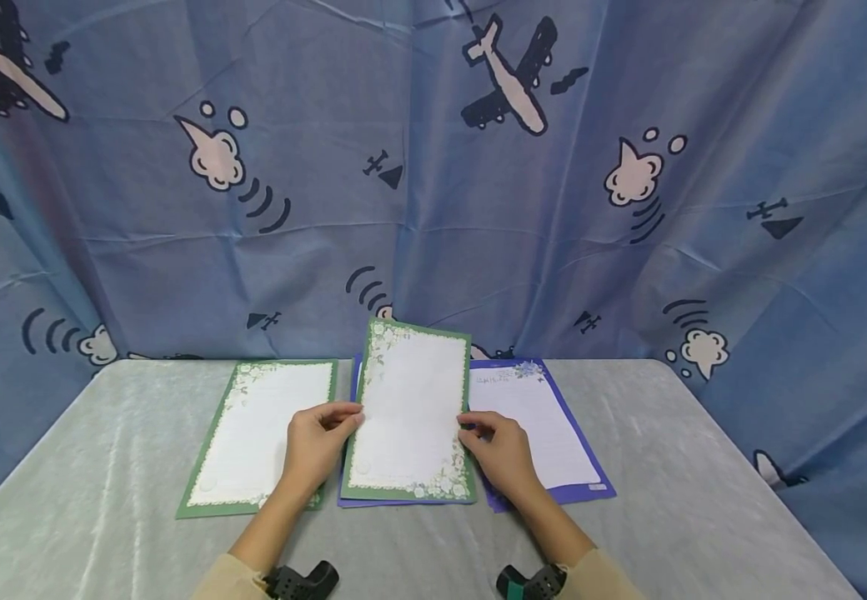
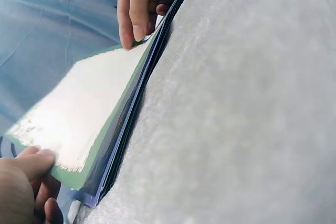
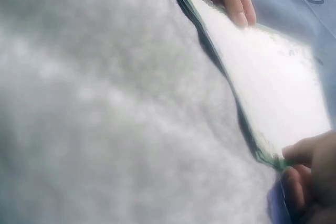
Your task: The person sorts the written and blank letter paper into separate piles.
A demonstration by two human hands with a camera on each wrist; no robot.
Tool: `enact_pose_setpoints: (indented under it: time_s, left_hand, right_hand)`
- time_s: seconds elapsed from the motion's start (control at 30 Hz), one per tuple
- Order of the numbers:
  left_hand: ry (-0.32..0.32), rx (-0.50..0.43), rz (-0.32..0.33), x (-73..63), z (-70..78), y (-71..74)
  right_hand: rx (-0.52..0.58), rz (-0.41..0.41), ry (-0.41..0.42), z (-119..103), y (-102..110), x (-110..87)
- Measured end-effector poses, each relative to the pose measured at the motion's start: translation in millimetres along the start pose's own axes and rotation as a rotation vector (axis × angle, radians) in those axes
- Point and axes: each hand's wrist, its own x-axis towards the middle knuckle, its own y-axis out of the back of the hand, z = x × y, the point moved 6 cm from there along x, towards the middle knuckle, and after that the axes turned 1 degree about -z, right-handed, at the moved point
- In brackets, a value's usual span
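My left hand (image 1: 315,444) pinches the left edge of a white sheet of letter paper with a green floral border (image 1: 409,408). On its right edge, the thumb and fingers of my right hand (image 1: 506,457) pinch it too. The sheet is raised at its far end, over purple-edged paper (image 1: 373,503) in the middle. Left of it lies another green-bordered sheet (image 1: 253,442), partly behind my left hand and forearm. To the right is a purple-bordered sheet (image 1: 546,429) with faint writing near its top. In the left wrist view, several layers of paper show under the held sheet.
A pale, plush cloth (image 1: 674,508) covers the table. Behind its far edge hangs a blue curtain (image 1: 448,208) printed with planes and clouds. Both wrists wear dark camera straps (image 1: 302,581).
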Motion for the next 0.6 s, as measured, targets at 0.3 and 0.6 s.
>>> enact_pose_setpoints:
  time_s: [0.3, 0.6]
  left_hand:
    - [-0.013, -0.028, -0.032, -0.1, 1.3, -1.8]
    - [-0.015, -0.1, -0.093, 3.2, 14.6, -1.7]
  right_hand:
    - [0.147, 0.009, -0.072, 5, 2, 0.6]
    - [0.496, -0.057, -0.271, 10, 8, 7.5]
